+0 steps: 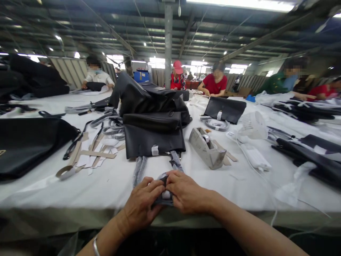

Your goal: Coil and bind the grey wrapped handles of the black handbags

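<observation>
At the table's front edge, my left hand (pixel 142 201) and my right hand (pixel 188 192) close from both sides on a coiled bag strap (pixel 167 202) in greyish plastic wrap. A small white piece, like tape or paper, shows on the coil between my fingers. My fingertips meet on the coil's upper part and hide some of it. Two wrapped strap lengths run from the coil toward a black bag (pixel 156 138), which lies flat just beyond my hands with a white tag on its lower edge.
A grey tape dispenser (pixel 209 151) stands right of the bag. Cardboard strips (pixel 97 153) and a tape roll (pixel 64 172) lie left. More black bags (pixel 32 142) rest around the white table (pixel 112 192). A white fan (pixel 253 126) and its cable are at right. Several people work beyond.
</observation>
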`<state>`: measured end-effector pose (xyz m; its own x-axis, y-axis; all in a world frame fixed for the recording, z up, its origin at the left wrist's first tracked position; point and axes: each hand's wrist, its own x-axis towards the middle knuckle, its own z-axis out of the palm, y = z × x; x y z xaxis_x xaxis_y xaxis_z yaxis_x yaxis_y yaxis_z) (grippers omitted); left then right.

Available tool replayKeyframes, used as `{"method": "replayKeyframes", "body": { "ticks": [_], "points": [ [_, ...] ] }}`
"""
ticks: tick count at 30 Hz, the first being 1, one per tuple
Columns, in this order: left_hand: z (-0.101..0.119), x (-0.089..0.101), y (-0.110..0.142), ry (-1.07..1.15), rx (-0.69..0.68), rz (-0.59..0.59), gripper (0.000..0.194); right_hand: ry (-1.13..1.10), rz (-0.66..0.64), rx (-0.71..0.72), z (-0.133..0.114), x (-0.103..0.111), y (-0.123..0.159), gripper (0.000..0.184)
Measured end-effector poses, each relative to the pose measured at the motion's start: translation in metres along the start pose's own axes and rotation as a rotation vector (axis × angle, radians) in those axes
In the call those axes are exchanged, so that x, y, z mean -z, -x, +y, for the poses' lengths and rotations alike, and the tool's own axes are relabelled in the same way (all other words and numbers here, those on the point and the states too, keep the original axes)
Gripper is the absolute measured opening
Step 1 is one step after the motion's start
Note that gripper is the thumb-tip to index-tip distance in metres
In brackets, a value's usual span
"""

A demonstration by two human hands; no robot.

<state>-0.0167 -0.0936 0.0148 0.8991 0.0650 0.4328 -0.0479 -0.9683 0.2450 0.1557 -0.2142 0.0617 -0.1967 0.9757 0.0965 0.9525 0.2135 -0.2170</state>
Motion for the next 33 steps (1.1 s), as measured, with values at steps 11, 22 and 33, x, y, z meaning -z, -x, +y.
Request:
{"method": "replayKeyframes", "body": {
  "ticks": [11, 22, 33],
  "points": [
    [-0.014, -0.009, 0.002, -0.069, -0.136, 0.134, 0.029, -0.165, 0.988, -0.192, 0.047, 0.045, 0.051, 0.018],
    [-0.010, -0.002, 0.002, -0.070, -0.054, 0.094, 0.031, -0.678, 0.308, -1.128, 0.182, 0.101, 0.067, 0.034],
    [-0.009, 0.001, -0.004, 0.087, -0.017, 0.012, 0.030, -0.618, 0.289, -1.186, 0.197, 0.096, 0.061, 0.009]
  ]
}}
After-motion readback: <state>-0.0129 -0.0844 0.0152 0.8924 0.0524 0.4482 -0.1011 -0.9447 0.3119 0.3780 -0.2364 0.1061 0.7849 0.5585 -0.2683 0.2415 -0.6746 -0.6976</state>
